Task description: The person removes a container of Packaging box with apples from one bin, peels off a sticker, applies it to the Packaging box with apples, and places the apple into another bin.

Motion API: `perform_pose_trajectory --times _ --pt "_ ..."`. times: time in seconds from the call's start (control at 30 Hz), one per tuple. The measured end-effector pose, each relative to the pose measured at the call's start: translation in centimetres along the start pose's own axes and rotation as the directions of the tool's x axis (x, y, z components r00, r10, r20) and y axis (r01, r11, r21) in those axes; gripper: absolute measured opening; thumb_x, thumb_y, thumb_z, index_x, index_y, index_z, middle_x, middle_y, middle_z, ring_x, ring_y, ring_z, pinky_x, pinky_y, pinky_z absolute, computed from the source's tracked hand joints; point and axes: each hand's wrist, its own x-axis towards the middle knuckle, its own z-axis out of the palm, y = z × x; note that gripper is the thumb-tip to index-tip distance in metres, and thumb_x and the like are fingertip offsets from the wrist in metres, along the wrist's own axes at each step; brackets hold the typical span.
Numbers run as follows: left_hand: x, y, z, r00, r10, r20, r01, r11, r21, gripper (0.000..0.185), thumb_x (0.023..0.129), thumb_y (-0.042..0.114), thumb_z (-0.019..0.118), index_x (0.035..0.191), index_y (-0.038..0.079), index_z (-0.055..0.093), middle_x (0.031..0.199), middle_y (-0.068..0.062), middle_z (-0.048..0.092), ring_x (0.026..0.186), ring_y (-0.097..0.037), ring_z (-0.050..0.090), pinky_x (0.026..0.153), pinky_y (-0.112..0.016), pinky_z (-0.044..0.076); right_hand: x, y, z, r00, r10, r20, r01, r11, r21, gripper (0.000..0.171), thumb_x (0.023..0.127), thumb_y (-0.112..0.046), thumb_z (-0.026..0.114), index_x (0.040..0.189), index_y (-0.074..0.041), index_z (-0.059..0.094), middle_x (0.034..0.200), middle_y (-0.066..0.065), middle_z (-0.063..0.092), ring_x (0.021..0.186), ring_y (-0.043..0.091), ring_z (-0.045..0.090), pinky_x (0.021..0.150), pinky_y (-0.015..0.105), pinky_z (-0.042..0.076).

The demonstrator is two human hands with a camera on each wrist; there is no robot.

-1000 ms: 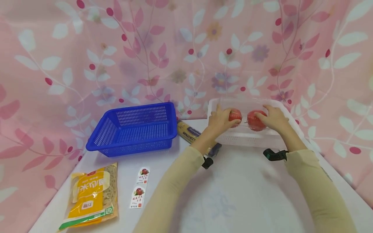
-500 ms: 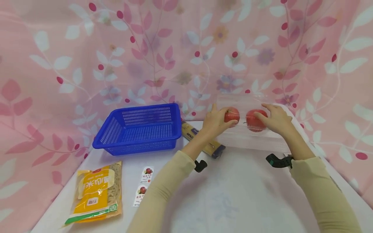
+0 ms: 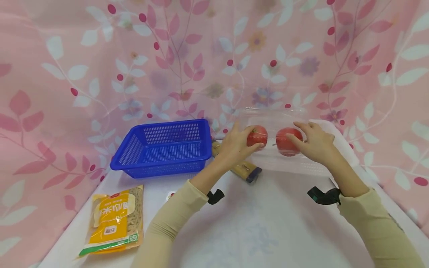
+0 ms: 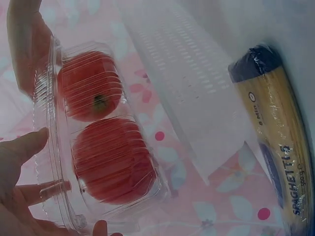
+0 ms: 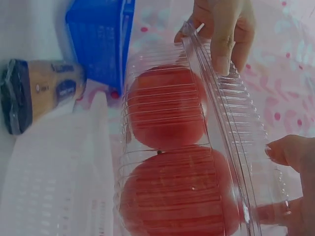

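In the middle right of the head view, your clear box (image 4: 58,147) is thin, glossy plastic, its walls ridged and streaked with highlights. The red fruits (image 4: 113,160) look smooth, with a soft shine (the ridges blur their skin). At centre left, your blue basket (image 3: 167,166) is perforated plastic with a slight sheen; at right, the white basket (image 4: 197,123) is perforated plastic too, more matt. The yellow bag (image 3: 114,219), lower left, and spaghetti pack (image 4: 275,132), near centre, are glossy film. Your sleeves (image 3: 372,219) are matt cloth; the floral backdrop (image 3: 201,56) looks like lightly creased fabric.
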Motion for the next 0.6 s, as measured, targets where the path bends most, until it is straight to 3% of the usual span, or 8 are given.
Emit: perform_pose_trajectory --times 0.2,0.6 --pt "-2.0 -0.8 -1.6 0.999 -0.037 0.023 0.038 0.999 -0.016 0.06 0.08 0.056 0.059 0.134 0.035 0.044 0.148 -0.018 0.02 0.113 -0.037 0.049 0.078 -0.047 0.05 -1.4 -1.6 0.3 0.998 -0.057 0.005 0.057 0.998 0.014 0.067 0.09 -0.053 0.043 0.137 -0.005 0.038 0.133 0.034 0.031 0.106 0.045 0.043 0.082 0.074 0.019" --pt "-6.0 -2.2 -4.2 0.997 -0.062 0.037 0.062 0.998 0.005 0.061 0.08 0.054 0.061 0.135 0.033 0.045 0.149 -0.016 0.021 0.111 -0.036 0.049 0.073 -0.044 0.052 -3.3 -4.1 1.7 0.996 -0.086 0.03 0.084 0.994 0.064 0.068 0.089 -0.053 0.047 0.139 -0.008 0.037 0.14 0.034 0.022 0.091 0.038 0.06 0.087 0.072 0.016"
